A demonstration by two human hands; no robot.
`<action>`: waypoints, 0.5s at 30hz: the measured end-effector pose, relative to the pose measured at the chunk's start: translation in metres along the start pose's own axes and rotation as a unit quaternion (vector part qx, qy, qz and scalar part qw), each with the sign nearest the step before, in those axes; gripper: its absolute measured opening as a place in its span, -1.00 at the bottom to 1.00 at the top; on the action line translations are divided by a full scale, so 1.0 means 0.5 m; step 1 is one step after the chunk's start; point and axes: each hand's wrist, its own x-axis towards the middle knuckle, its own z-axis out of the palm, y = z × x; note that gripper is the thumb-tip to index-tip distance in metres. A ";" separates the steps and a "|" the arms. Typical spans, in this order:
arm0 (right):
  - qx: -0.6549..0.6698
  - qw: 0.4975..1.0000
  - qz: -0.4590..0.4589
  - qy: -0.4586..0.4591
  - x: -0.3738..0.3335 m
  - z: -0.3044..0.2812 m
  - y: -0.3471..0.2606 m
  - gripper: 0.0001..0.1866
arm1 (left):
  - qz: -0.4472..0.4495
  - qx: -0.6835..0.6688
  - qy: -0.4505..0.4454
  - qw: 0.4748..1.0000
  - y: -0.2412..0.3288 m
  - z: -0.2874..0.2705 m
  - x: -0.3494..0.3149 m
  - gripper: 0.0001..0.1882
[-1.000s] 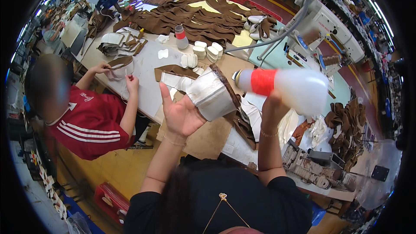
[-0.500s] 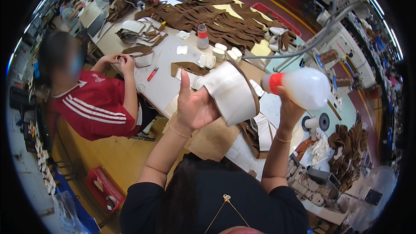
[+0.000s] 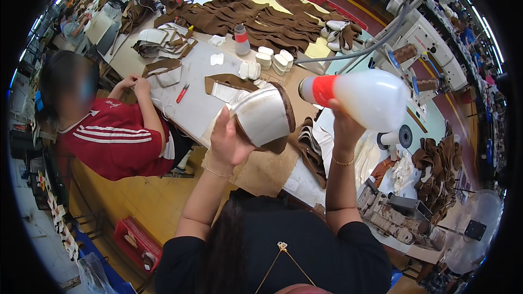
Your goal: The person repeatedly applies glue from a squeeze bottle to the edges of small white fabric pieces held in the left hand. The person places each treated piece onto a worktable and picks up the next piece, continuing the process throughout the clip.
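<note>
Your left hand (image 3: 230, 142) is turned palm up beneath a curved brown piece with a white lining (image 3: 265, 113), carrying it above the bench (image 3: 199, 110) in front of your chest. The thumb stands up, spread well away from the palm, at the piece's left end. The other fingers of that hand run behind the piece and are hidden, so you cannot tell whether they are spread or pressed together. The white lining faces up and the brown edge is toward the right.

Your right hand (image 3: 344, 124) is wrapped around a translucent squeeze bottle (image 3: 376, 100), its fingers closed just by the red band (image 3: 323, 89). How hard they press cannot be told. The bottle lies tilted almost level, neck to the left, near the brown edge of the piece, with a gap showing between the two.

Below and beyond your hands, a second red-banded bottle (image 3: 242, 44) stands upright near stacks of cream pads (image 3: 281, 62). Red-handled snips (image 3: 182, 94) lie to the left, in front of a co-worker in a red shirt (image 3: 111, 144), whose hands (image 3: 136, 83) are close together. Long brown strips (image 3: 256, 23) cover the far part.
</note>
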 end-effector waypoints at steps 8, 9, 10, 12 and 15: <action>-0.089 0.989 0.093 0.067 0.065 -0.007 -0.013 -0.66 | 0.008 0.111 -0.060 0.992 -0.015 -0.002 -0.008 -0.02; -0.061 0.991 0.073 0.097 0.068 -0.012 -0.019 -0.68 | 0.010 0.112 -0.052 0.992 -0.015 0.002 -0.002 0.00; -0.009 0.991 0.065 0.116 0.065 -0.010 -0.019 -0.69 | 0.011 0.111 -0.040 0.993 -0.021 0.007 0.001 0.02; 0.096 0.982 0.050 0.152 0.054 -0.003 -0.013 -0.72 | 0.001 0.086 -0.037 0.996 -0.030 0.022 0.007 0.05; -0.072 0.996 0.038 0.037 0.009 0.035 -0.025 -0.67 | -0.042 0.031 -0.070 0.996 -0.032 0.044 0.020 0.11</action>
